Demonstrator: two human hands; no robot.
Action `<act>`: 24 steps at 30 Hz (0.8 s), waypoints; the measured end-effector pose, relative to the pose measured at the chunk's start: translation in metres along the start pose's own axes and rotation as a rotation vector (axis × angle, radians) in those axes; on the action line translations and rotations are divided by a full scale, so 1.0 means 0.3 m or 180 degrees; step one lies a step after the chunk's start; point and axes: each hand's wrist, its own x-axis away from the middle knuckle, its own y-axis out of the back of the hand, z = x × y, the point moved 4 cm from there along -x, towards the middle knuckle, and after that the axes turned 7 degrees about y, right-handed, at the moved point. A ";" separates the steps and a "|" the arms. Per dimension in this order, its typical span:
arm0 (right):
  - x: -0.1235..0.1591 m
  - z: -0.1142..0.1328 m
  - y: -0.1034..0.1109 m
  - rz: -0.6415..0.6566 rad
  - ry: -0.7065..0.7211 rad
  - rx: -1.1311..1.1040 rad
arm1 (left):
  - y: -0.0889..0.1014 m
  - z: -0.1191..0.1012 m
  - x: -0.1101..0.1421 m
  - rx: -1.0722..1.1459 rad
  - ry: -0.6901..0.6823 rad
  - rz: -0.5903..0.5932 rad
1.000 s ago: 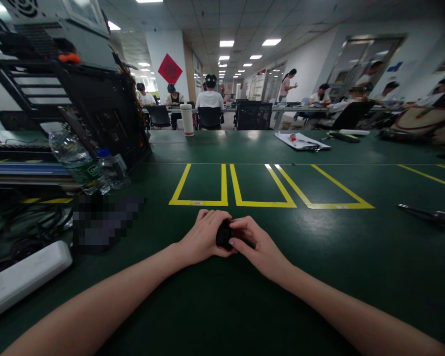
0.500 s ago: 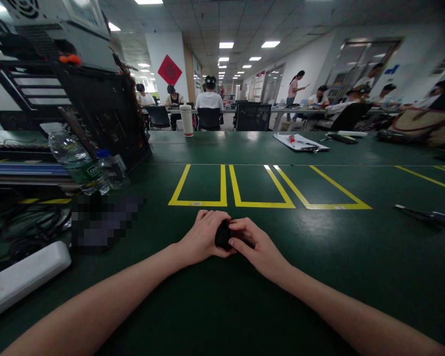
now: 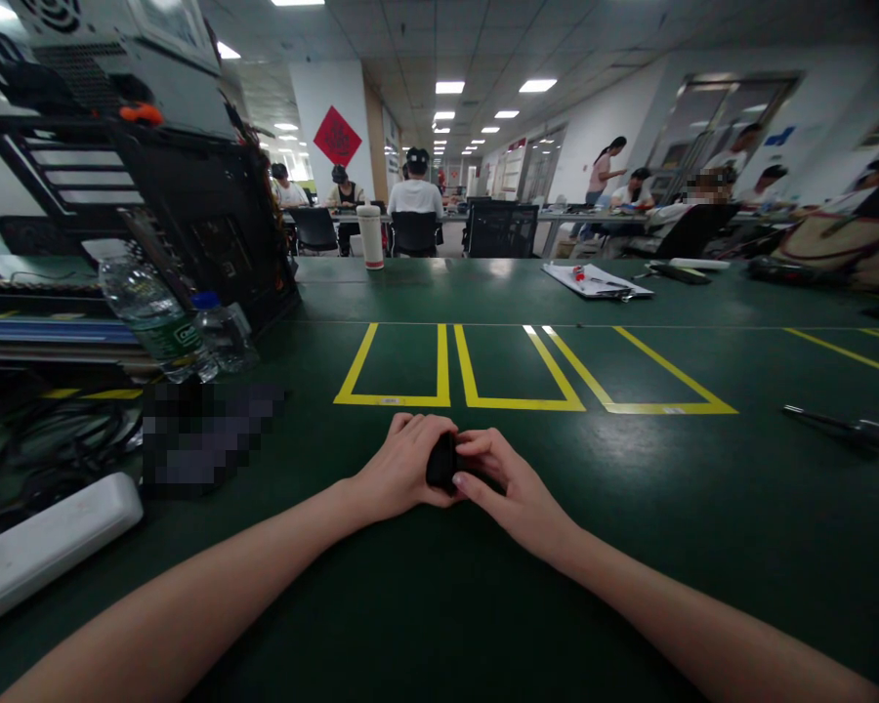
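Your left hand (image 3: 404,465) curls around a small black object (image 3: 441,463), fingers and thumb partly closed on it. Your right hand (image 3: 511,493) meets it from the other side, thumb and fingertips pinched at its edge, the palm open beneath. You have the object between both hands, over the green table (image 3: 557,605), just on your side of the yellow tape outlines (image 3: 523,403). A white power strip (image 3: 51,547) lies to your left, and a screwdriver-like tool (image 3: 846,428) to your right.
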 end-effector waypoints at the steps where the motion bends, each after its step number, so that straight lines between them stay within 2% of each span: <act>1: 0.000 -0.003 0.000 -0.0030 -0.0002 0.0002 | 0.001 -0.001 -0.001 0.0006 -0.0004 -0.0011; 8: -0.002 -0.014 0.004 -0.0041 -0.0238 0.0140 | 0.003 -0.006 0.000 -0.0006 -0.0001 -0.0049; 16: 0.005 0.005 0.001 -0.0053 0.0177 0.0505 | -0.001 0.000 -0.002 -0.0038 0.0046 -0.0015; 24: -0.003 -0.012 0.005 -0.0147 -0.0016 0.0311 | 0.001 -0.003 0.000 -0.0040 0.0010 -0.0053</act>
